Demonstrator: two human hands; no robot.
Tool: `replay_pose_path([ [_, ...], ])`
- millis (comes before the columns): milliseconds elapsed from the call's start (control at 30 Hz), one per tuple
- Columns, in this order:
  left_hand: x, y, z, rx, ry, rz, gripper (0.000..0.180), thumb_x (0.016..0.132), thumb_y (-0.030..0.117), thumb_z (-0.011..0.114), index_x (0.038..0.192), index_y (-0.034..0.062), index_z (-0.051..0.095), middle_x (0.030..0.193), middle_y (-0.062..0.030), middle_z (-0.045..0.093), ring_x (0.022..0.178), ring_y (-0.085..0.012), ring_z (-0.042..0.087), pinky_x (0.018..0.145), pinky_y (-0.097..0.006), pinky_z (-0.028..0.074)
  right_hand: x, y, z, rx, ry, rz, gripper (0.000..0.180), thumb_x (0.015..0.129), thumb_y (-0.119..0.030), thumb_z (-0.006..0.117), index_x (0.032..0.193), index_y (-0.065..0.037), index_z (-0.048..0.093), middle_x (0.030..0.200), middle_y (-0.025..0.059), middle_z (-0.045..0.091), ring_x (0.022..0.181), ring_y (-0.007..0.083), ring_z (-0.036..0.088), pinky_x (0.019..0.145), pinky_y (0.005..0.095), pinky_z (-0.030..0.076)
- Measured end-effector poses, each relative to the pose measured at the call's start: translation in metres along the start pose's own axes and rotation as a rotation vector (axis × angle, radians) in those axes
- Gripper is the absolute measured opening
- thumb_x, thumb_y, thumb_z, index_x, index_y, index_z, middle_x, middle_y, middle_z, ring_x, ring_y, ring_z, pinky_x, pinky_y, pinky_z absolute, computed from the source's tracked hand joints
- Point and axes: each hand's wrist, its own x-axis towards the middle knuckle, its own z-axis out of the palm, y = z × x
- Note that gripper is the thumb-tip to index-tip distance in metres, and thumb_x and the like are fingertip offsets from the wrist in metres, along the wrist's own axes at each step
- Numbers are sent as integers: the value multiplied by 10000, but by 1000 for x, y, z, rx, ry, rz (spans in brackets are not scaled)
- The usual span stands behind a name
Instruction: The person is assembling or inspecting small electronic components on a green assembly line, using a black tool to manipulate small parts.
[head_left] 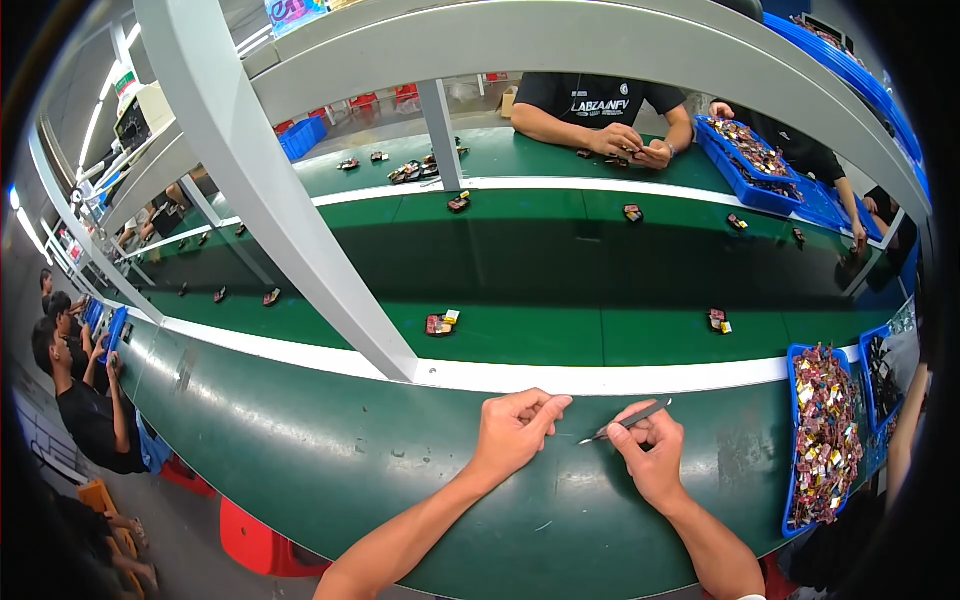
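Note:
My right hand (656,456) is closed around dark tweezers (648,411), held slantwise with the pale tip pointing left and down toward the bench. My left hand (512,432) is closed a little to the left of that tip, thumb and forefinger pinched together. Whatever the pinch holds, if anything, is too small or hidden to make out. Both hands hover just over or rest on the green bench top (400,450); contact is hard to judge.
At right stands a blue tray (791,450) heaped with small wired parts, beside another blue tray (866,350). Beyond a white rail (600,380) runs a green conveyor (540,340) carrying small assemblies (440,323). A grey post (290,200) slants at left. Across, a co-worker's hands (630,143) handle parts.

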Motion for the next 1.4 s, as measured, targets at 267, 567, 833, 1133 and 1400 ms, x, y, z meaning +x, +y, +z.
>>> replay_pose_path([
  [267,1,-4,4,-57,66,132,153,999,69,551,1014,-11,681,736,-51,652,549,-75,566,493,-231,435,2,-1,4,46,71,4,114,953,26,610,1061,54,585,1081,156,716,725,73,667,611,183,477],
  [567,7,-21,-5,-116,153,369,366,763,-149,365,928,-51,677,827,-105,715,651,-132,645,588,-262,494,3,1,6,-5,39,-8,105,922,35,657,1014,43,607,970,107,746,563,-3,496,510,175,382],
  [833,2,-24,-12,-126,174,264,246,624,-140,327,573,2,521,541,2,487,534,-65,400,488,-248,278,3,3,6,-3,63,-31,108,903,29,681,991,38,619,928,82,754,516,-12,413,481,176,332],
  [1133,-3,-11,-4,-190,68,216,232,709,-123,379,628,5,554,576,-2,508,538,-64,410,499,-240,291,3,3,8,3,84,-25,104,897,38,676,987,36,625,910,70,752,514,-11,408,477,175,329],
  [1400,-4,-4,2,-56,-14,136,224,969,80,577,780,-23,638,678,-23,616,616,-71,543,549,-224,395,3,3,8,-18,80,-19,101,895,37,681,983,35,632,887,57,747,511,-13,401,468,180,320],
])
